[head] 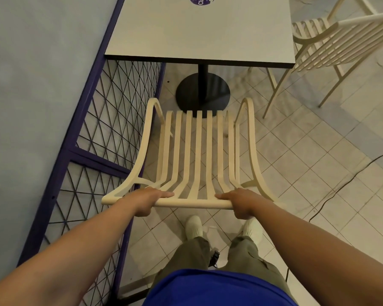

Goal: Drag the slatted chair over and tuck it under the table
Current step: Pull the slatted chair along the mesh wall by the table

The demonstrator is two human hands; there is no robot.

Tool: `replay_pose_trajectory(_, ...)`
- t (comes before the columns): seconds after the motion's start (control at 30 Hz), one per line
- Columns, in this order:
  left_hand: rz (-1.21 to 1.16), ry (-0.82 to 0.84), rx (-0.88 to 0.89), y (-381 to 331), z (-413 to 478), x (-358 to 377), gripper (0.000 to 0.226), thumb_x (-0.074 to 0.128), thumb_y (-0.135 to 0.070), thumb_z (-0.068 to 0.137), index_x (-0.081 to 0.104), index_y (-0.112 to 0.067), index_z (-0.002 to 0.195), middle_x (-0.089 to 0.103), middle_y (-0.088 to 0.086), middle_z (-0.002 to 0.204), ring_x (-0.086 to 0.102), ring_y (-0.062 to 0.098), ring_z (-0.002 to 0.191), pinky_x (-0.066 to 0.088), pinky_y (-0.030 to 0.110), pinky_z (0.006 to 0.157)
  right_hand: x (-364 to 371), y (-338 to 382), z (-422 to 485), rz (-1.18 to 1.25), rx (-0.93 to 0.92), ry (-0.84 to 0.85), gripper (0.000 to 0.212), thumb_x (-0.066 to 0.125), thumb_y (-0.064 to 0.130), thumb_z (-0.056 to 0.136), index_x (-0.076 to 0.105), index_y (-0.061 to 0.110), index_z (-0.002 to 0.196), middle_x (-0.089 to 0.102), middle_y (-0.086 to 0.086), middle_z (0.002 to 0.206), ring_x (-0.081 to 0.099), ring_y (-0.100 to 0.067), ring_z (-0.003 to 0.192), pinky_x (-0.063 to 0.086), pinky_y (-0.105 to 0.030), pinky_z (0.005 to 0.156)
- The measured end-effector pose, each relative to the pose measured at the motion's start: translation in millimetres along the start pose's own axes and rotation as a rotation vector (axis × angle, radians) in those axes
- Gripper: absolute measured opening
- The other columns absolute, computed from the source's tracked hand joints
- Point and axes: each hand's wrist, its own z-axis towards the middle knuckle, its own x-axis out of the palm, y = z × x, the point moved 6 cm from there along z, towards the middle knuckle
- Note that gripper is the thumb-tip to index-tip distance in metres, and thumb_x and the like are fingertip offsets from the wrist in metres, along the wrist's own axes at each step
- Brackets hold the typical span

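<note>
Grip: left hand (146, 200) and right hand (239, 202) both clasp the top rail of the slatted chair (198, 151).
Chair: in front of the table (199, 29) (seat not under it).
Floor: pale tiles (307, 173), purple mesh fence (111, 120) at left.

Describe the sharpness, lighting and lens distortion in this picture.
Head view: the chair, left hand and right hand are sharp; the second chair at upper right looks softer; light is flat, no glare on the table; the wide lens swells the forearms at the bottom corners.
</note>
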Motion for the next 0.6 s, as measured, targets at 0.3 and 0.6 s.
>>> replay_pose_trajectory(0.3,0.006,-0.025,0.03,13.1,-1.6,0.5,0.101,0.055,0.007,0.085,0.019,-0.064,0.147,0.052,-0.002,0.131,0.058,0.018,0.106,0.054,0.039,0.09,2.6,12.9,3.4,0.015,-0.004,-0.001,0.084,0.061,0.004,0.085,0.028,0.041,0.153,0.054,-0.002,0.129,0.054,-0.021,0.103,0.047,-0.034,0.09)
replay_pose_trajectory(0.6,0.04,-0.028,0.028,24.7,-4.7,2.8,0.1,0.056,0.005,0.086,0.018,-0.066,0.145,0.054,-0.004,0.13,0.058,0.017,0.103,0.054,0.038,0.088,3.0,25.1,4.2,0.02,-0.017,-0.01,0.082,0.061,0.003,0.086,0.029,0.039,0.153,0.054,-0.003,0.132,0.054,-0.022,0.106,0.045,-0.033,0.09)
